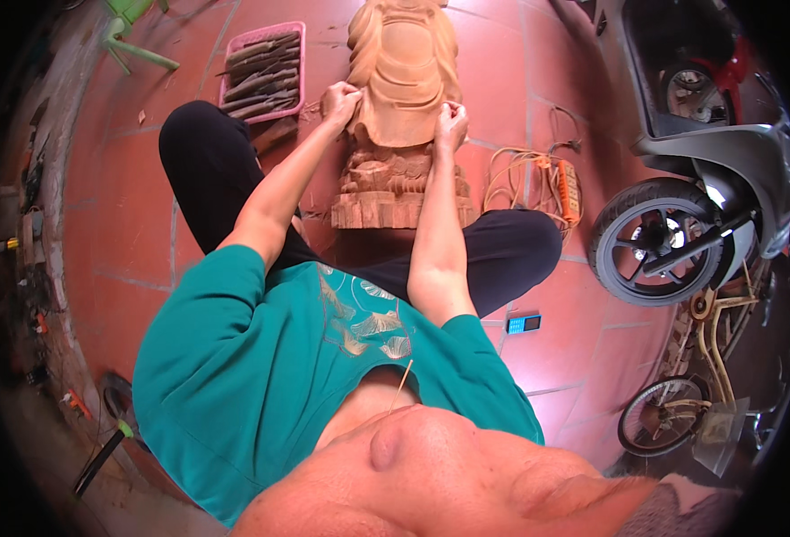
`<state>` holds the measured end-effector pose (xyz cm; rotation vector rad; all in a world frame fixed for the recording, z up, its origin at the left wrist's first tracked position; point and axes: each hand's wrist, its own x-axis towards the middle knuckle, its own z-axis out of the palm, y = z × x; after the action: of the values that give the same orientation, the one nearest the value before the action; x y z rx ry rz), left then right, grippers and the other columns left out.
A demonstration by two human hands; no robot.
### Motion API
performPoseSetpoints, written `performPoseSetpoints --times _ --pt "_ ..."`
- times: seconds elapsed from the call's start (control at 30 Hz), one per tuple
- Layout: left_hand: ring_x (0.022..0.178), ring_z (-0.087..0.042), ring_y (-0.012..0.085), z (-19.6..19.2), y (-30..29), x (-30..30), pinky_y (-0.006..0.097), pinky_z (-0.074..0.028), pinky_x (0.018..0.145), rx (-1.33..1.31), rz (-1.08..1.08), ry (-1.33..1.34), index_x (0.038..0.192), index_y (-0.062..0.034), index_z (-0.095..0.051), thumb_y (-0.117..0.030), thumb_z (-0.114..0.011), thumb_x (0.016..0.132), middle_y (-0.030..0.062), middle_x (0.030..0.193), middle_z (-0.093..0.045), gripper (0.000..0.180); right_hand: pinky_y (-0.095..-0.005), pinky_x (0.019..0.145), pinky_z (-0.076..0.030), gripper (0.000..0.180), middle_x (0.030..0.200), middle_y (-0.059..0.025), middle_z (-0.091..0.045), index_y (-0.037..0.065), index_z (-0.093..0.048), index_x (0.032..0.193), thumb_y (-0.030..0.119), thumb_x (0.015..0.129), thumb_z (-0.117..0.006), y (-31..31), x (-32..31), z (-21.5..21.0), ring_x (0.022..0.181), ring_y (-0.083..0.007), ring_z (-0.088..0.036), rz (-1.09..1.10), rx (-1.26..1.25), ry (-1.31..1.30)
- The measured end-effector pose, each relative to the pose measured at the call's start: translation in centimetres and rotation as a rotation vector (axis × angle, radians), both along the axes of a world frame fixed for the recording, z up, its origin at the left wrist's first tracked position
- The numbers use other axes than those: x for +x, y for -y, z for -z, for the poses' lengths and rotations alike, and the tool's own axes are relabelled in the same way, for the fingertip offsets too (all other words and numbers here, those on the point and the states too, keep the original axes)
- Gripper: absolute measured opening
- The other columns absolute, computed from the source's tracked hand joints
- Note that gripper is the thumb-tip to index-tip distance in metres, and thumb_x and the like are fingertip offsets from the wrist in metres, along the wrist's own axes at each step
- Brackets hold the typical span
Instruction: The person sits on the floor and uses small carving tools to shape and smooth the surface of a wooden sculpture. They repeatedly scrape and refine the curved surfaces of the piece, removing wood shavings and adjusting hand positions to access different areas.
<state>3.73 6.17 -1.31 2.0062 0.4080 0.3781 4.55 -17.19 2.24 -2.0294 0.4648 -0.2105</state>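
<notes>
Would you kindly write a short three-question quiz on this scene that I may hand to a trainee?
1. Multiple choice: What colour is the basket beside the carved wooden statue?
A) Pink
B) White
C) Yellow

2. True or false: The blue phone lies on the tiled floor, further to the right in the picture than the statue.

3. Fill in the missing word: The left hand and the right hand are at ____ sides of the statue.

Key:
1. A
2. True
3. opposite
</notes>
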Motion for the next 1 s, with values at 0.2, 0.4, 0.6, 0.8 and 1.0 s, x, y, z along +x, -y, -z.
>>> performPoseSetpoints --times 0.2,0.4,0.6,0.8,1.0 --pt "0.078 -0.065 0.012 -4.9 4.4 -1.1 0.025 -0.051 0.07 -0.741 0.077 0.151 0.092 -0.0028 -0.069 -0.004 -0.066 0.082 0.0064 0.086 -0.07 0.01 -0.0332 0.071 -0.05 0.013 0.085 -0.0051 -0.07 0.007 -0.067 0.096 0.017 0.089 -0.063 -3.7 -0.8 -1.8 0.072 -0.0176 -0.062 -0.232 0.038 0.358" --pt "0.084 -0.063 0.0107 -7.2 7.2 -5.3 0.025 -0.051 0.075 -0.821 0.139 0.055 0.096 0.0003 -0.07 0.003 -0.06 0.087 0.0043 0.09 -0.069 0.013 -0.0218 0.055 -0.047 0.012 0.079 -0.004 -0.067 0.003 -0.064 0.098 0.013 0.096 -0.057 -7.2 -2.8 -3.2 0.063 -0.0076 -0.059 -0.451 0.794 0.185" --pt "0.082 -0.067 0.0196 -2.3 5.5 -4.7 0.032 -0.053 0.075 -0.437 -0.1 0.196 0.092 -0.0023 -0.071 -0.005 -0.063 0.083 0.0093 0.086 -0.071 0.012 -0.0221 0.043 -0.041 0.019 0.07 0.0 -0.059 0.008 -0.063 0.111 0.02 0.098 -0.056 -3.5 -1.1 -5.8 0.047 -0.0066 -0.05 -0.467 0.564 0.011" --pt "0.097 -0.059 0.0269 0.1 7.9 -7.1 0.045 -0.048 0.08 -0.015 -0.206 0.13 0.094 -0.0174 -0.067 -0.023 -0.064 0.086 0.0028 0.1 -0.061 0.01 -0.0222 0.06 -0.044 0.025 0.08 -0.0035 -0.066 0.001 -0.06 0.116 0.01 0.093 -0.057 -2.1 1.6 -6.3 0.067 -0.0077 -0.055 -0.709 0.018 -0.079" --pt "0.099 -0.058 0.0256 -0.2 7.9 -7.1 0.048 -0.043 0.079 -0.085 -0.272 0.064 0.096 -0.0182 -0.064 -0.025 -0.062 0.087 0.0009 0.101 -0.059 0.012 -0.0315 0.073 -0.05 0.017 0.095 -0.0038 -0.068 0.016 -0.074 0.099 0.015 0.083 -0.069 -4.1 0.2 -7.8 0.081 -0.0186 -0.065 -0.878 -0.653 0.011"
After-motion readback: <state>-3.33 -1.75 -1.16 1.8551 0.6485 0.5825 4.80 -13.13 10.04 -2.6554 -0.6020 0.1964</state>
